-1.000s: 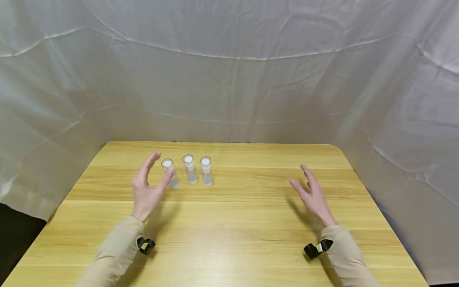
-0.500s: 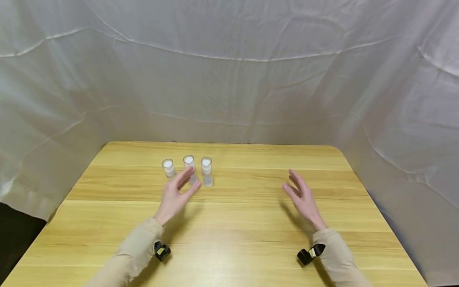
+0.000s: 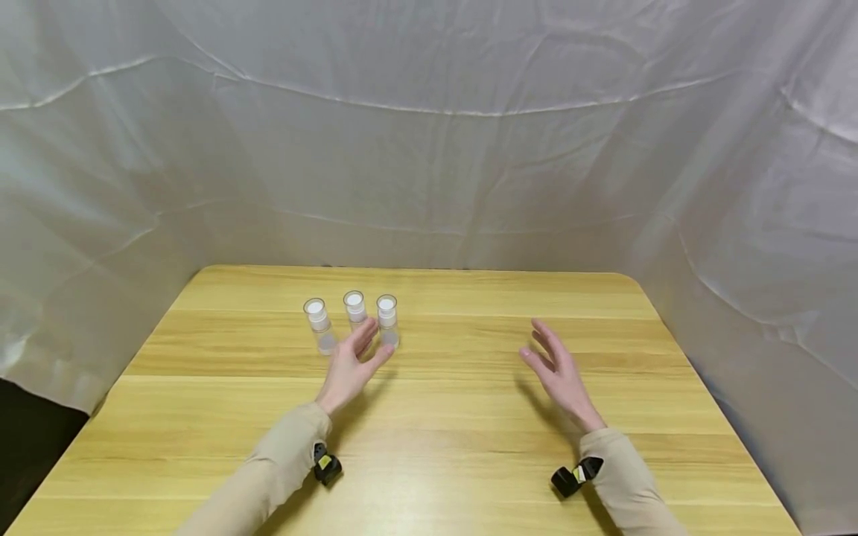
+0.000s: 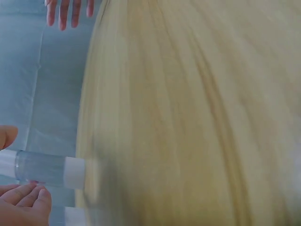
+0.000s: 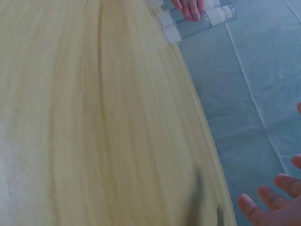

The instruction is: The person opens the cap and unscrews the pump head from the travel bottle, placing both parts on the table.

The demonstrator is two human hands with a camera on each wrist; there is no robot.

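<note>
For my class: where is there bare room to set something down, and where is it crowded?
Bare tabletop lies between the left hand and right hand, and left of the three clear bottles, out to its left edge. Crowded: the bottles stand close together, with the left hand right at them.

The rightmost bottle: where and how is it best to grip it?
I would grip the rightmost bottle round its clear middle, likely from the near side with the left hand, thumb right, fingers left: it stands upright, slim and straight-sided, with the middle bottle close on its left.

wrist views seemingly sideways over table (image 4: 188, 117)
</note>
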